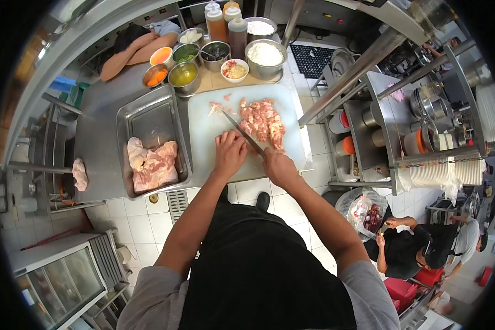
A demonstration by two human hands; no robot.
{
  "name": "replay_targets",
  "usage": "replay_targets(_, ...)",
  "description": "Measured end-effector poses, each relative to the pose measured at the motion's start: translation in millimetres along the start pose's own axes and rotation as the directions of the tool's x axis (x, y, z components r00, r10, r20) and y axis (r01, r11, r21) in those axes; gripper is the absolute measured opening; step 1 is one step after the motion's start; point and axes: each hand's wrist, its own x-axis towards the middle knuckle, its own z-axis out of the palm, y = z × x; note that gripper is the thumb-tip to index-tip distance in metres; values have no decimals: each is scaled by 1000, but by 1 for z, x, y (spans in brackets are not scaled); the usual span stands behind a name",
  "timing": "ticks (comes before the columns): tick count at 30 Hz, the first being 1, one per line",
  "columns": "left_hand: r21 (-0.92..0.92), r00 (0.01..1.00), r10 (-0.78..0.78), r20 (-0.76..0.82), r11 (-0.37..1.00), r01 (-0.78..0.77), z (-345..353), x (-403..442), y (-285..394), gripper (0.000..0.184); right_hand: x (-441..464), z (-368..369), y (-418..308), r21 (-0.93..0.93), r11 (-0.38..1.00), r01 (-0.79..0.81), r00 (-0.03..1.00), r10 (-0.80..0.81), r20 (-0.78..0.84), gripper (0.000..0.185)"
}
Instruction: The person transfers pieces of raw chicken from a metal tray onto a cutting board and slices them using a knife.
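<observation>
Head view: knife [241, 130] grasped by right hand [281, 166]; grip of left hand [230, 153], set near it, cannot be told. Fingertips [243, 147] could be nicked by a slip.

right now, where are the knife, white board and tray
Knife [243, 133]: head view, middle of the blade.
White board [203, 126]: head view, bare left part.
Tray [146, 117]: head view, bare floor, far end.

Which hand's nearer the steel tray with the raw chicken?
Left. The left hand is over the cutting board, just right of the steel tray; the right hand grips the knife farther right.
</observation>
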Motion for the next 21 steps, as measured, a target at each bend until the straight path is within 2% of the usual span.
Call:
replay_targets(4, -7, 998, 7, -56, 1000, -8, 2, -2, -1, 10, -21, 1, 3, -14, 997, -70, 997, 70, 27, 19)
replay_targets(7, -3, 999, -53, 3, 999, 53, 4, -4, -3, 15, -44, 3, 14, -19, 998, -59, 998, 60, 26, 18)
replay_targets(10, -5, 998, -59, -28, 998, 59, 3, -5, 0, 17, -64, 5, 23, -27, 998, -49, 998, 48, -47, 17)
replay_targets(13, -46, 999, -9, -34, 999, 8, 0, -14, 22, 20, -64, 5, 29, -24, 999, -38, 999, 37, -36, 18)
replay_targets(16, -158, 994, 104, 30, 983, -98, 9, -23, 45, 20, -58, 0, 28, 5, 999, -46, 999, 46, -25, 18)
replay_targets(19, -180, 999, -29, 46, 983, 36, 22, -29, 49, 19, -57, -8, 24, -7, 1000, -29, 999, 29, -24, 18)
replay_targets(21, -171, 998, -35, 48, 984, 43, 25, -28, 46, 20, -54, -7, 26, -23, 1000, -18, 999, 17, -49, 18)
